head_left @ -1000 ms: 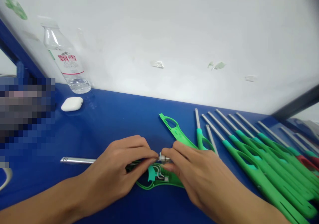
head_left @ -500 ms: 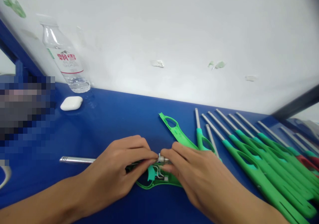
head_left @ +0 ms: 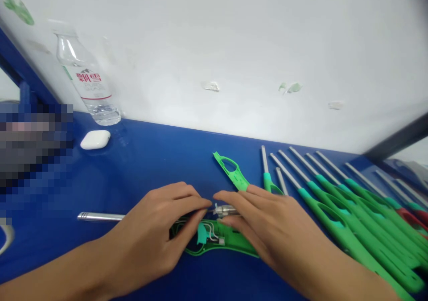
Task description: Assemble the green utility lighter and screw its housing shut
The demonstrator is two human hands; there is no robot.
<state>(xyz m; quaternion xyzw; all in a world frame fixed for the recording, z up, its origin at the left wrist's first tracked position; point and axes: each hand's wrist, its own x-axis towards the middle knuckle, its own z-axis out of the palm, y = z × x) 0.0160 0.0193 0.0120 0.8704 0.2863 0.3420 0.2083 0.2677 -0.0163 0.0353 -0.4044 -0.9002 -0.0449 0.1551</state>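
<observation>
An opened green long-reach lighter handle [head_left: 239,243] lies on the blue table beneath both hands, its metal barrel [head_left: 100,216] pointing left. Inside the shell are a teal trigger [head_left: 202,234], white wires and a small dark igniter [head_left: 219,240]. My left hand [head_left: 163,225] is closed, thumb and forefinger pinching what looks like a thin dark tube at the valve end of a clear gas tank [head_left: 227,210]. My right hand [head_left: 270,225] grips that tank above the shell, its far end hidden by the fingers. The matching green cover half [head_left: 230,169] lies just beyond my right hand.
Several green lighters [head_left: 354,229] with metal barrels lie side by side at the right, with red ones [head_left: 409,218] past them. A water bottle [head_left: 88,78] and a white earbud case [head_left: 95,139] stand back left, by the white wall [head_left: 234,38].
My right hand has shifted slightly right and its fingers have loosened a little, showing more of the clear tank and the green shell. My left hand keeps its pinch almost in place.
</observation>
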